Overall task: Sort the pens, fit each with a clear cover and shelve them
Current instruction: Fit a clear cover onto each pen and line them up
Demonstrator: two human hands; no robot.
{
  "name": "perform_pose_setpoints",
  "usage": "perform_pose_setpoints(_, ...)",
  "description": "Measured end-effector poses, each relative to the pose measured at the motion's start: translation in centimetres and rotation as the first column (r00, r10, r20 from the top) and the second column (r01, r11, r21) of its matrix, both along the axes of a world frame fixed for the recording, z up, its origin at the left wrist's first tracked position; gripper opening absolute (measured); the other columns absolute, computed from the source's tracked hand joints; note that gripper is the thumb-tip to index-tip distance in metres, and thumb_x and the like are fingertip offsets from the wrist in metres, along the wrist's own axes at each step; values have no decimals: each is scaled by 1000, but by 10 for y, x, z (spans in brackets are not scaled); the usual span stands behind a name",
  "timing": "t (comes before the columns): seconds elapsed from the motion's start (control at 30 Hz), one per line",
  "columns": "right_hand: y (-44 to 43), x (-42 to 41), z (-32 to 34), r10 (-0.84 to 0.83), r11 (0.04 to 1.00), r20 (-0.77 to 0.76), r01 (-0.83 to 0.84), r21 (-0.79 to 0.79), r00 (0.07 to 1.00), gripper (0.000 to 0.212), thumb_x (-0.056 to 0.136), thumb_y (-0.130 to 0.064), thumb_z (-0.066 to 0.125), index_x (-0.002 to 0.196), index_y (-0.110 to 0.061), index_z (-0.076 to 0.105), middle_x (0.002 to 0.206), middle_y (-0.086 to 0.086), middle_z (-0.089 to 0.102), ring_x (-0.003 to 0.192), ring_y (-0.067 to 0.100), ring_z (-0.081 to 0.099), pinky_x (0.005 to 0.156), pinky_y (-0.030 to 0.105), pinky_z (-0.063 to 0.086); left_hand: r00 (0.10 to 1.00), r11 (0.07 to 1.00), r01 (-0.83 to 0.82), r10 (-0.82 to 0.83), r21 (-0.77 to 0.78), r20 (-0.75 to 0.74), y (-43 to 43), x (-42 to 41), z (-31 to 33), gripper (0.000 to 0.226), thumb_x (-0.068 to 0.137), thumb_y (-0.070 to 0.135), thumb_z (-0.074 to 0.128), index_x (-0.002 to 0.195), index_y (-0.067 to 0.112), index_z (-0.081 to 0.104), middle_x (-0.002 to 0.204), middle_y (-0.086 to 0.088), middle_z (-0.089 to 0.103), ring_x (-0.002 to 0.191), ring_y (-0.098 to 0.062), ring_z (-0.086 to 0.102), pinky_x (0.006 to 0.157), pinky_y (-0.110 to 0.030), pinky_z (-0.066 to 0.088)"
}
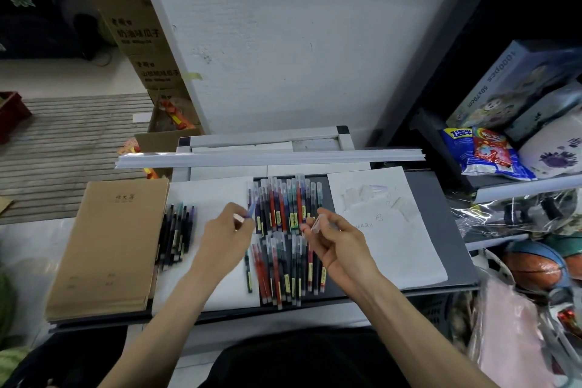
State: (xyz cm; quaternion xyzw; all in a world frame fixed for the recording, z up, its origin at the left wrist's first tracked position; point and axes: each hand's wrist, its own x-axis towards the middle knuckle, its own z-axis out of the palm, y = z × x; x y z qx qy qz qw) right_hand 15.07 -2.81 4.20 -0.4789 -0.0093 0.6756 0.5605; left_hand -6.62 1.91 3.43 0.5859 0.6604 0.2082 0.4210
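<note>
Left hand (pixel 226 231) pinched a blue pen (pixel 252 208) and right hand (pixel 335 241) a clear cover (pixel 316 224), apparently for fitting; covered pens (pixel 280 217) lay sorted between the hands.

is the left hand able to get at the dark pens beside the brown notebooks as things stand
Probably yes: only bare white paper lies between the left hand and the dark pens, but it is pinching a blue pen.

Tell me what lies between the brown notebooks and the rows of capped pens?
In the head view: a small bunch of dark pens on white paper beside the notebooks, then the left hand pinching a blue pen.
</note>
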Motion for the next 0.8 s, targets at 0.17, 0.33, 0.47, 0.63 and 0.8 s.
perform_pose_setpoints(0.17, 2, -4, 13, -26, 997, 52, 22, 74, 998, 13, 106, -6, 51, 118, -6, 57, 120, 24, 72, 111, 39, 71, 88, 34, 63, 960, 986, 164, -169, 38, 224, -37, 33, 31, 13, 108, 25, 49, 102, 29, 60, 60, 2, 47, 49, -14, 33, 46, -24, 29)
perform_pose_setpoints(0.33, -4, -4, 30, 66, 983, 86, -80, 167, 994, 16, 107, -13, 48, 121, -12, 55, 123, 19, 73, 110, 40, 72, 84, 42, 62, 937, 978, 194, -209, 80, 281, -51, 45, 33, 16, 107, 32, 52, 97, 33, 65, 62, -1, 46, 55, -18, 36, 53, -32, 32)
perform_pose_setpoints(0.47, -7, -3, 38, 94, 968, 186, -133, 214, 978, 17, 107, -12, 48, 122, -10, 56, 118, 21, 73, 107, 39, 73, 84, 44, 63, 942, 982, 175, -187, 68, 279, -54, 47, 33, 18, 107, 31, 53, 98, 32, 69, 61, 1, 48, 55, -16, 37, 53, -31, 32)
perform_pose_setpoints(0.63, -12, -5, 37, 132, 946, 273, -203, 251, 953, 16, 106, -5, 50, 121, -7, 57, 111, 22, 74, 107, 37, 72, 86, 42, 60, 929, 988, 143, -156, 62, 335, -60, 49, 35, 20, 107, 27, 53, 93, 29, 67, 64, -10, 48, 59, -18, 41, 56, -29, 34)
perform_pose_setpoints(0.8, -14, -11, 28, 134, 949, 261, -199, 243, 956, 20, 105, 0, 51, 122, -4, 59, 111, 24, 74, 106, 36, 72, 92, 42, 55, 930, 993, 112, -118, 36, 349, -60, 51, 29, 27, 108, 27, 51, 91, 33, 70, 62, 9, 50, 56, -8, 43, 57, -22, 36)
